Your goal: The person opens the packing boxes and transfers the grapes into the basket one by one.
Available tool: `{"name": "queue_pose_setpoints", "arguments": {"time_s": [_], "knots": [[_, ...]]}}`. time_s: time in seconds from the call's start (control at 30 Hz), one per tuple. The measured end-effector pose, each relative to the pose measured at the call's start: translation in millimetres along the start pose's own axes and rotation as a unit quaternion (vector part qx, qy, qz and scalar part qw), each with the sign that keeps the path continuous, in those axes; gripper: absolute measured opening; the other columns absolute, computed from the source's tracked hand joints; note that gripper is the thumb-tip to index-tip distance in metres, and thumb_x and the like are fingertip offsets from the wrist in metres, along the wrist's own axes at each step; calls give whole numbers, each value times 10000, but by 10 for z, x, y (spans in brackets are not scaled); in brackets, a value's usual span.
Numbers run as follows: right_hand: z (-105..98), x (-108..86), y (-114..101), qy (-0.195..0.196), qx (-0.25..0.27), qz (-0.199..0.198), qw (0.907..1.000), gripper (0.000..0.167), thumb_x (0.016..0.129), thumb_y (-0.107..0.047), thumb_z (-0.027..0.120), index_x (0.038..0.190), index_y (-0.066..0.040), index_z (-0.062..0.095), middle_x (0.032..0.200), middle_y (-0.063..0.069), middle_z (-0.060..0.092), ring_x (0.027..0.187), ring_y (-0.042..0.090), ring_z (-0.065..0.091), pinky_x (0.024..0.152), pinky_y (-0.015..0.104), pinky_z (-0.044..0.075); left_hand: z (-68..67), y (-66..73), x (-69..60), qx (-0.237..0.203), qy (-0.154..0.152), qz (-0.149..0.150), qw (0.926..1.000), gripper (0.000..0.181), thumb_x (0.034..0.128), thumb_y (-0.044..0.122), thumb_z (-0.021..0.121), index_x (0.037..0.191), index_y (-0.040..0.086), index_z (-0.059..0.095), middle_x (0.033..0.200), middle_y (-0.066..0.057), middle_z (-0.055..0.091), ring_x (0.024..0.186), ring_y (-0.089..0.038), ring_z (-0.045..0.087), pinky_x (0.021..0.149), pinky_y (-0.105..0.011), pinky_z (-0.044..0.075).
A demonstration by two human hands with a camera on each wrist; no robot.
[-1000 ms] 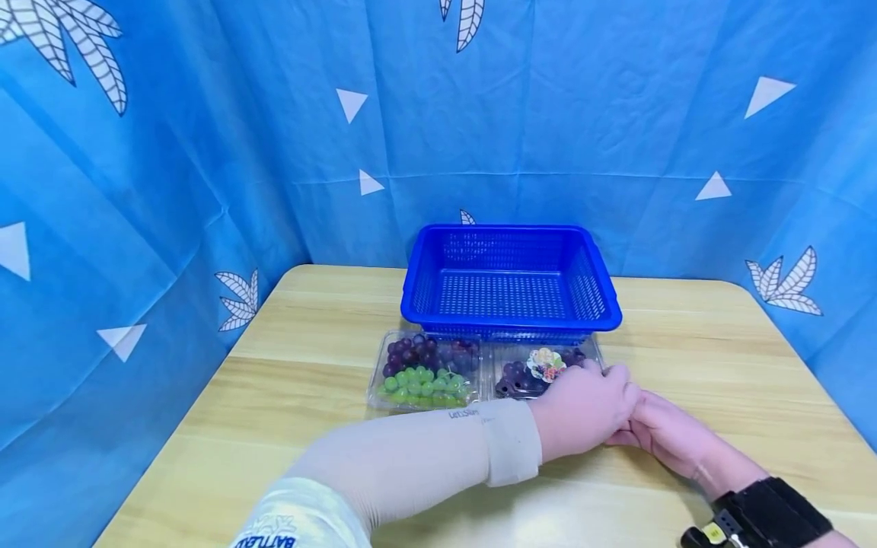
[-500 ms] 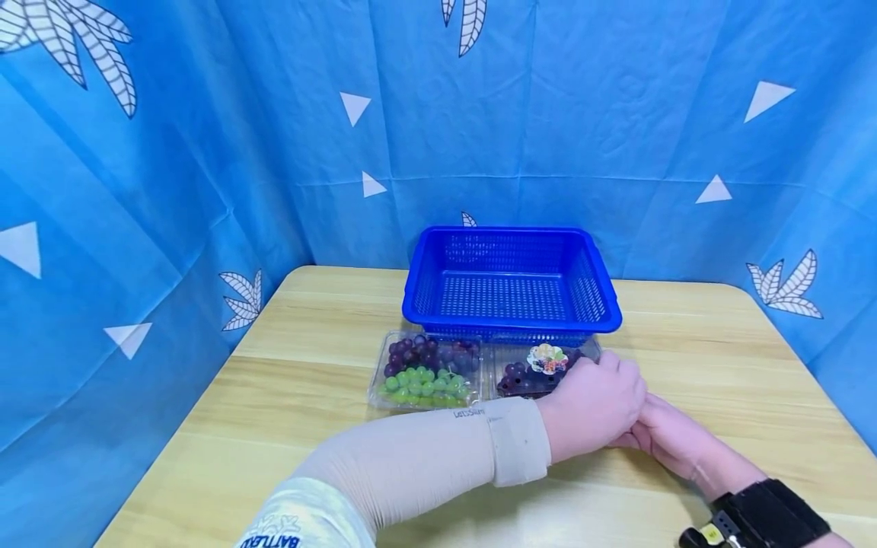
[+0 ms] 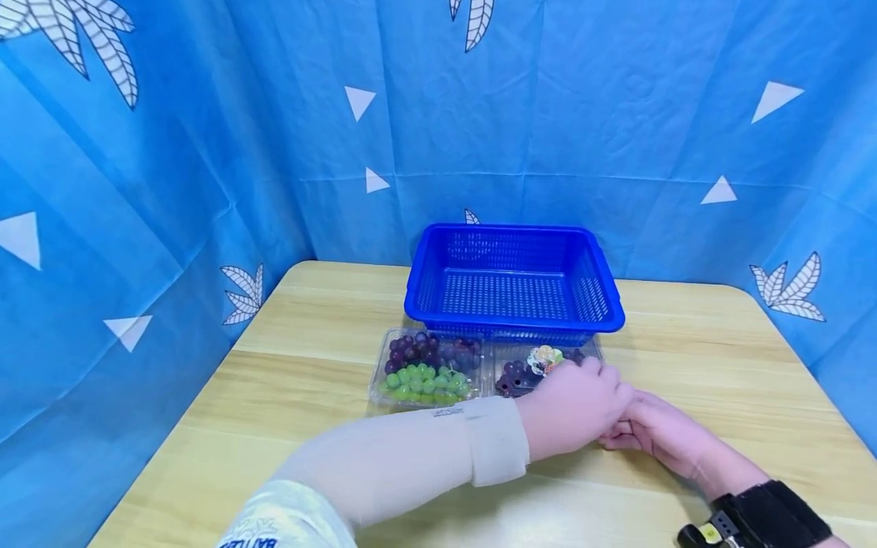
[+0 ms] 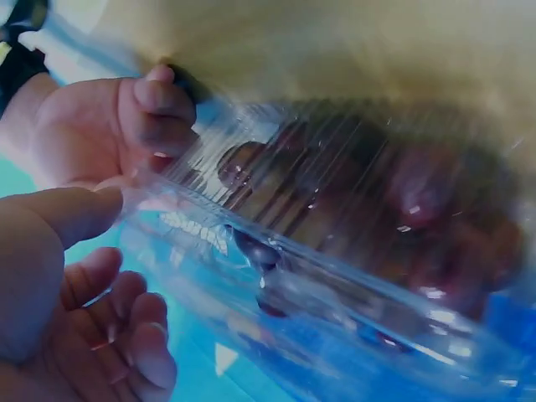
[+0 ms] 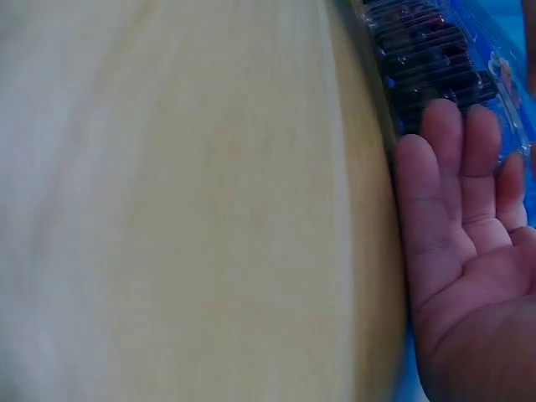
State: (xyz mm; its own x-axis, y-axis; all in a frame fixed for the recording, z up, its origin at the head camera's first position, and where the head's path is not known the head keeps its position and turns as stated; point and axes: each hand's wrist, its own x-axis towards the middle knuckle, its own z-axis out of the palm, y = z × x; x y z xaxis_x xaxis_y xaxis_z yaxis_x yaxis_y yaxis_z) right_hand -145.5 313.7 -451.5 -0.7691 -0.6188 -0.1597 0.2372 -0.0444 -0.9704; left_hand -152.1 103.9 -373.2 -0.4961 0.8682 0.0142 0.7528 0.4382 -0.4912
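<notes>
Box [image 3: 514, 355] is parked by the basket [image 3: 515, 323], just beyond the left hand [image 3: 578, 405] (nearer, grip can't be told) and left of the right hand [image 3: 663, 435], whose fingers are held fairly straight.

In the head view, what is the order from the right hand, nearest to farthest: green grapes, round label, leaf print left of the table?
1. Round label: ahead-left of the right hand.
2. Green grapes: farther left.
3. Leaf print: far left, on the curtain.
</notes>
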Motion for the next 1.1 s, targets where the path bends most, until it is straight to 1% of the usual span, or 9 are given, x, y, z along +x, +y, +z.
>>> {"name": "queue_pose_setpoints", "arguments": {"time_s": [0.13,0.23,0.3,0.43,0.47,0.63,0.8,0.93,1.1], "knots": [[14,-33,-118,489,-1043,681,9910,189,1072,-153,414,1045,-32,557,969,147,673,928,278,689,800,445,602,4,-135,-265,-1296,-259,-618,9893,322,996,360,616,1266,203,538,994,78,521,775,-65,446,511,-146,425],[25,-84,-277,920,-2220,878,9667,185,1046,-177,500,991,-1,501,884,145,632,819,297,667,682,443,608,41,-294,-457,-2007,-457,-1323,9696,365,992,412,617,1261,174,555,951,64,532,742,-73,458,495,-159,414],[46,-101,-413,1264,-3372,717,9302,212,1027,-222,566,953,-31,510,795,92,601,708,233,621,602,372,577,99,-399,-572,-2013,-494,-1769,9622,400,992,476,593,1247,168,570,962,51,554,785,-97,490,556,-194,452],[148,-20,-712,1953,-5338,102,8227,220,989,-279,652,884,-128,532,684,-13,514,570,146,470,494,290,421,237,-561,-776,-1953,-302,-2309,9527,497,951,567,604,1230,155,600,1072,29,568,981,-169,500,827,-318,464],[192,27,-782,2032,-5633,-66,8009,199,981,-272,663,881,-150,542,683,-29,511,569,139,455,496,284,400,269,-584,-819,-2018,-197,-2390,9496,494,934,573,623,1207,162,609,1101,26,568,1032,-186,495,889,-356,449],[478,352,-973,1713,-6434,-893,7407,125,921,-243,726,976,-171,641,905,-35,634,808,179,600,693,392,541,396,-619,-989,-2282,-88,-2658,9366,506,866,632,674,1074,175,609,1259,-18,556,1244,-257,448,1111,-515,331],[738,684,-955,985,-7051,-1836,6778,199,866,-278,769,1016,-184,679,1023,-55,614,945,176,569,796,402,524,468,-633,-1078,-2315,-41,-2731,9337,646,816,657,717,1192,144,603,1377,-68,517,1346,-298,392,1160,-572,270],[866,863,-908,545,-7271,-2229,6471,271,827,-294,789,1044,-169,686,1094,-29,614,1024,198,567,902,404,506,502,-630,-1123,-2319,75,-2732,9336,727,802,650,740,1269,119,571,1372,-85,516,1340,-306,403,1149,-586,290],[970,1001,-841,224,-7384,-2210,6367,397,783,-358,801,1132,-209,685,1239,17,603,1180,254,541,1025,475,462,560,-602,-1174,-2297,274,-2785,9321,651,821,586,751,1234,117,572,1320,-77,532,1305,-302,427,1134,-571,314]]}}
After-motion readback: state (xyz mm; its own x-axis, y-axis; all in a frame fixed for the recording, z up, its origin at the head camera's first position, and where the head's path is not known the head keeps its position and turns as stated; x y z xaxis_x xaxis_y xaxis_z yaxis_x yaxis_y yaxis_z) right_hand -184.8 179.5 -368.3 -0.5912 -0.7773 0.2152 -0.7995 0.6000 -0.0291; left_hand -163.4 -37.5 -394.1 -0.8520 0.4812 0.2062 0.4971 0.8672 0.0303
